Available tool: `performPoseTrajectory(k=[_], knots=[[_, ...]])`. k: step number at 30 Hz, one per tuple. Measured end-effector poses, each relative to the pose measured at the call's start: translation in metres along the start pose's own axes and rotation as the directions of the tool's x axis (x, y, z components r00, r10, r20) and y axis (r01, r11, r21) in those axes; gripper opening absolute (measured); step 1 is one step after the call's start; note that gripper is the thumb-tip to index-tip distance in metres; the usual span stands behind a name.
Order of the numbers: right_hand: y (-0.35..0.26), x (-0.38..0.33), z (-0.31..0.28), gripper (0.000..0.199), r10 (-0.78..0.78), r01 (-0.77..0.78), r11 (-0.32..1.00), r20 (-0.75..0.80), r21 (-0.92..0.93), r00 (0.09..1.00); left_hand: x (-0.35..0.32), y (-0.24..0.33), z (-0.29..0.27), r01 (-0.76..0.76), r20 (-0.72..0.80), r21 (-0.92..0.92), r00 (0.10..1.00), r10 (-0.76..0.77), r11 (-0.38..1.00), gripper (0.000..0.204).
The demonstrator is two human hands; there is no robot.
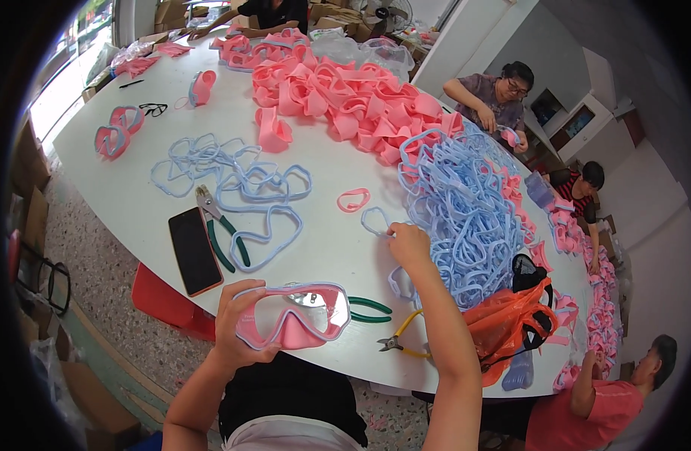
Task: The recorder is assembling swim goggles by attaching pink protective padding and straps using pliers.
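In my left hand point(238, 319) is a diving mask point(291, 334) with a pink skirt, a light-blue rim and clear lenses, tilted up near the table's front edge. Fingers and thumb clasp its left side. My right hand point(410, 244) reaches over the table, its fingertips pinched on a light-blue frame loop point(364, 220). A pink ring point(341, 203) lies just beyond that loop. Right beside my right hand rises a big heap of light-blue frames point(465, 214). Green-handled pliers point(372, 309) stick out from behind the mask, and yellow-handled cutters point(394, 343) lie below my right forearm.
A phone point(196, 251) and other green-handled pliers point(223, 239) lie at left, by loose blue frames point(274, 252). Pink mask skirts point(353, 98) are heaped at the back. An orange plastic bag point(503, 323) sits at right. Several people work around the table point(135, 195).
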State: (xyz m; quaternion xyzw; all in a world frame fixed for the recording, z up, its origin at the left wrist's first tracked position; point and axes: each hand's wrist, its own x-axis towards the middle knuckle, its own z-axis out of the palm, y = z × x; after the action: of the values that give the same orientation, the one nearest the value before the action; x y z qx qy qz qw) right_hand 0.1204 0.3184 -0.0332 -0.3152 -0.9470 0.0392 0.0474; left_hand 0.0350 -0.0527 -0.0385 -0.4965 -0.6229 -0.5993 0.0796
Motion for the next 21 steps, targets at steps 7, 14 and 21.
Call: performPoseTrajectory(k=[7, 14, 21], knots=[[-0.021, -0.026, -0.041, 0.014, -0.082, 0.217, 0.815, -0.264, 0.537, 0.961, -0.004, -0.007, -0.011, 0.043, -0.004, -0.009, 0.999, -0.043, 0.999, 0.074], [-0.081, -0.087, -0.122, 0.011, -0.249, 0.394, 0.575, -0.306, 0.717, 0.919, 0.006, -0.002, 0.000, -0.020, 0.008, -0.057, 1.000, 0.021, 0.998, 0.082], [-0.127, -0.117, -0.115, 0.023, -0.670, 0.713, 0.515, -0.295, 0.477, 0.681, -0.003, 0.003, 0.015, -0.009, 0.065, -0.096, 0.998, 0.015, 0.995, 0.104]])
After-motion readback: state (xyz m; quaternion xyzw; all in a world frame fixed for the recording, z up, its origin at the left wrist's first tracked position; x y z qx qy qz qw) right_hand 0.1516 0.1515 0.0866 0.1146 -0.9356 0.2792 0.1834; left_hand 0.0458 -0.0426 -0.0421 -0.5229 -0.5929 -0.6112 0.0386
